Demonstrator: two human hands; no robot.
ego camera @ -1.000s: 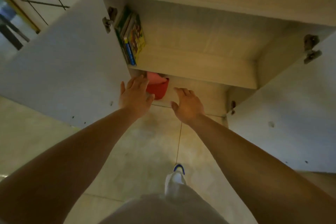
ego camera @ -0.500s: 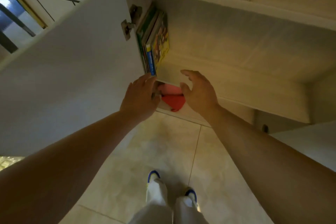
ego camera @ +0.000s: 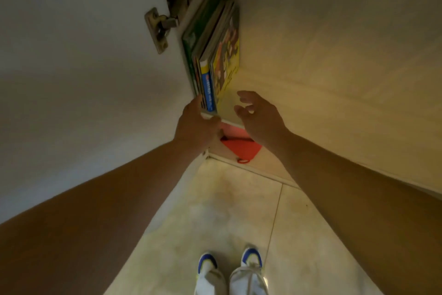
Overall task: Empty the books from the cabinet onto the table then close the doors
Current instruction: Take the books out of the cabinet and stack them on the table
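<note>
Books (ego camera: 215,55) stand upright in a tight row at the left end of the cabinet shelf (ego camera: 311,93), pressed against the side wall just beside the hinge (ego camera: 165,14) of the open left door (ego camera: 83,67), so by my judgement the emptying has barely begun: none of this row is out, no tabletop is in view, and the doors are not yet closed. The left hand (ego camera: 196,124) is at the near lower corner of the row, its fingers (ego camera: 197,103) reaching behind the spines on the door side and touching them; whether they have closed into a real grip is hidden by the back of the hand, though it reads as the start of a hold. The right hand (ego camera: 260,117) hovers just to the right of the yellow cover, apart from it, with fingers (ego camera: 246,96) spread and loosely bent, holding nothing. What is left, as I judge it: draw the row out, carry it to the tabletop, then shut both doors. Counting: one row of books, about four or five thin volumes as far as spines can be told apart, green outermost, a blue-and-yellow spine, a yellow illustrated cover at the right; one hinge visible; one red object (ego camera: 240,146) on the level below; two hands; two shoes (ego camera: 229,273) on the tiled floor (ego camera: 215,211).
</note>
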